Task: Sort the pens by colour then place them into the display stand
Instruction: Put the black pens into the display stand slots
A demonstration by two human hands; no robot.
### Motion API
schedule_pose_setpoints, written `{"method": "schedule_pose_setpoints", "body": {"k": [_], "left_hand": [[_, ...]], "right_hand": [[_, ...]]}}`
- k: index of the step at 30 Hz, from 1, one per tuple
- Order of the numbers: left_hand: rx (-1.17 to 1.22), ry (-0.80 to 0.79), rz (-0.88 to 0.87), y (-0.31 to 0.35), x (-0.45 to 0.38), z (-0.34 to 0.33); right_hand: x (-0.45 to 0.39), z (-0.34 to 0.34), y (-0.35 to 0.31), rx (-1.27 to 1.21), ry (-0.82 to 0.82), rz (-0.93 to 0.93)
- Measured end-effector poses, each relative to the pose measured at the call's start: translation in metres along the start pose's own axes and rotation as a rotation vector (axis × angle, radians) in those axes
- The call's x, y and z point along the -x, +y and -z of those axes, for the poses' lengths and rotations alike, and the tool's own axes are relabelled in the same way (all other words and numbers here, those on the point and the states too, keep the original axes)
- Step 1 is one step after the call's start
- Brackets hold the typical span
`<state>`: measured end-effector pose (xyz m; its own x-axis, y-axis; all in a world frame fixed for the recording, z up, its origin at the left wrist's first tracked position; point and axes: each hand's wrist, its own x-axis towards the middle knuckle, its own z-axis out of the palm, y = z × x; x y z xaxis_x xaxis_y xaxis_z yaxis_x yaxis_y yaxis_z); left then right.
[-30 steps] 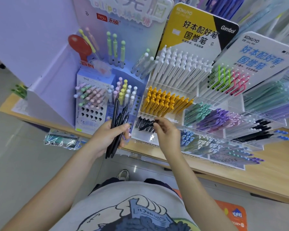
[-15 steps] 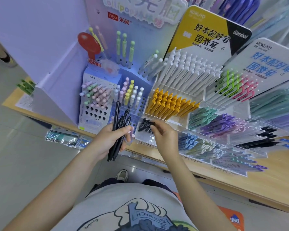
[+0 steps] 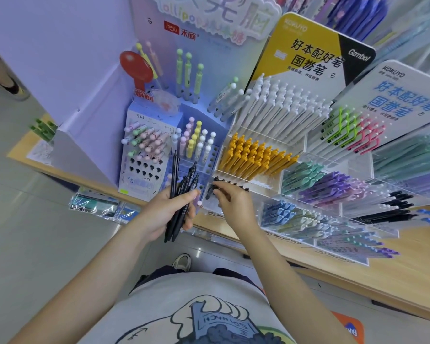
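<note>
Pen from a second ago now down among black pens [image 3: 230, 182] in display stand [image 3: 268, 188], right hand [image 3: 230, 201] pinching its top; left hand [image 3: 166, 214] gripping black pen bundle [image 3: 181, 194] beside; more to slot

head cam only | wide-angle, looks forward-down from above | close on display stand [image 3: 293, 192] at wooden shelf [image 3: 395, 276] front edge | torso at bottom edge

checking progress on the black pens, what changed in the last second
The right hand slid the black pen it pinches from slanted above the front tray down among the black pens there. The left hand still grips its bundle of black pens.
</note>
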<state>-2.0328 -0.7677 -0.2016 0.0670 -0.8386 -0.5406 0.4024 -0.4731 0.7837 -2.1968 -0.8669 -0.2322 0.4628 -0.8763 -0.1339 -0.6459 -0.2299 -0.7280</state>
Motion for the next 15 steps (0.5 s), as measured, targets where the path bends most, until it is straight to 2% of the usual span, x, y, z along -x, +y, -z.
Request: {"method": "schedule_pose_setpoints", "body": {"k": [2,4,7,10,12,15], "left_hand": [[-0.017,-0.012,0.000,0.001,0.001,-0.002],[-0.040,-0.023,0.005,0.004,0.001,-0.005],[-0.100,-0.073,0.000,0.006,0.000,-0.013],[-0.176,-0.139,-0.008,0.006,-0.002,-0.020],[-0.194,-0.165,-0.009,0.006,-0.003,-0.023],[-0.176,-0.124,-0.008,0.008,-0.005,-0.025]], "right_hand": [[0.004,0.007,-0.008,-0.046,0.039,-0.016],[0.011,0.017,-0.023,-0.238,0.067,-0.074],[0.021,0.032,-0.042,-0.558,-0.073,-0.187],[0.026,0.039,-0.043,-0.612,-0.117,-0.225],[0.027,0.045,-0.039,-0.687,-0.091,-0.246],[0.028,0.058,-0.030,-0.848,0.023,-0.277]]}}
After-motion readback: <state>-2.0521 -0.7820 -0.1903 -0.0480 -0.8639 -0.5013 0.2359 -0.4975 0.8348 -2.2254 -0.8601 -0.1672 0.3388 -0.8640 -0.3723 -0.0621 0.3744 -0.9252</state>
